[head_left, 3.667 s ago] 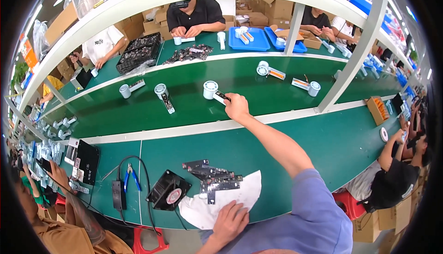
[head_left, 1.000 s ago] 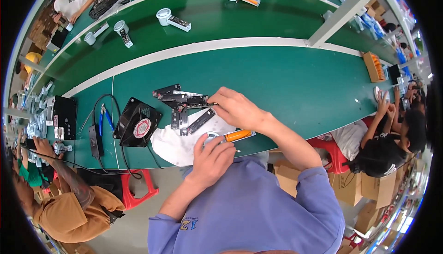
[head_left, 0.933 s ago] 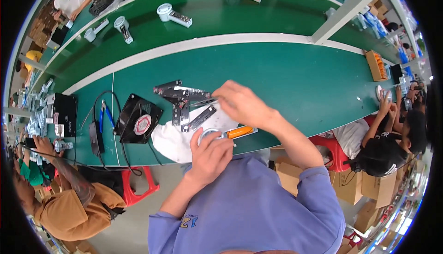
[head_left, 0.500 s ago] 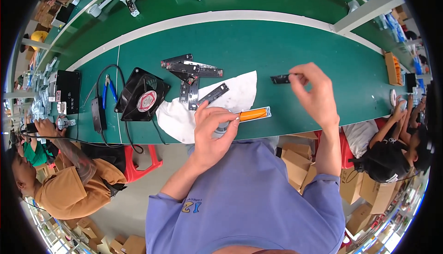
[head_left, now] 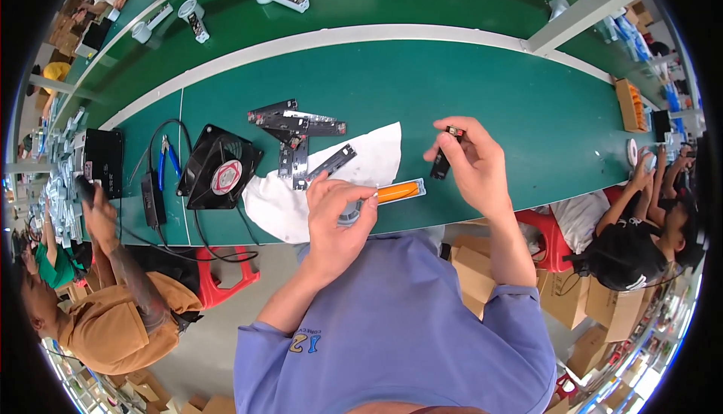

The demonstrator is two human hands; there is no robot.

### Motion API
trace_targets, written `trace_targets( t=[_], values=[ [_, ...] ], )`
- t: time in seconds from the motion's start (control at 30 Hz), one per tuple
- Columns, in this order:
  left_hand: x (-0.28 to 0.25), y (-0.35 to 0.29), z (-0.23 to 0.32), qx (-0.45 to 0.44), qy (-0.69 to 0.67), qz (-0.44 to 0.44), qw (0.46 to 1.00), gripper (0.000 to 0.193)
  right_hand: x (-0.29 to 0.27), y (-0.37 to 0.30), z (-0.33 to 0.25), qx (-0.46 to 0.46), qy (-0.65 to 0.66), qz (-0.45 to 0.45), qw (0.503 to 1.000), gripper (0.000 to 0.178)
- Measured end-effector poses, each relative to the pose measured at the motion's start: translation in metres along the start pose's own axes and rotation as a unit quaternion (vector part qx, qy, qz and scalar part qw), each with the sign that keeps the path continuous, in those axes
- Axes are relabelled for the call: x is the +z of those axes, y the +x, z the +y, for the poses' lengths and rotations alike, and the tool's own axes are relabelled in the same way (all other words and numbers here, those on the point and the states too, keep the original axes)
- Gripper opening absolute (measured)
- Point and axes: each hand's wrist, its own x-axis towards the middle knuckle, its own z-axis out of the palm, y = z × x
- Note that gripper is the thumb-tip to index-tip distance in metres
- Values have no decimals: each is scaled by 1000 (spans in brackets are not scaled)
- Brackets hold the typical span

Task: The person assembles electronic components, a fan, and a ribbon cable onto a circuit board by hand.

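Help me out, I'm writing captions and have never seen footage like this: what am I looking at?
There is no robot here, just a person working bare-handed. The view comes from a camera worn on that person's head, looking down; its very wide lens makes straight edges look curved.

The left hand holds a pale gadget by its round end, and an orange cylinder lies in its handle. The right hand holds a small dark board.

On the green table are a white cloth, more dark boards, at least one overlapping the cloth, a black fan and blue pliers. Other people are nearby.
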Motion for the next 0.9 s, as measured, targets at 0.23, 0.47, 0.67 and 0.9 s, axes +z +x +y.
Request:
trace_targets(
  t=[0.23, 0.47, 0.67, 0.9],
  values=[
    [5, 5, 2, 2, 6, 6, 1000, 11, 17, -27, -20, 134, 106, -81, 982, 29],
    [6, 4, -1, 44, 37, 16, 998, 11, 29, -42, -16, 109, 83, -149, 979, 23],
    [17, 4, -14, 208, 167, 69, 961, 25, 33, -46, -17, 115, 113, -151, 975, 26],
    [16, 11, -9, 206, 141, 65, 966, 21, 44, -53, -7, 95, 63, -75, 991, 26]
  ],
)
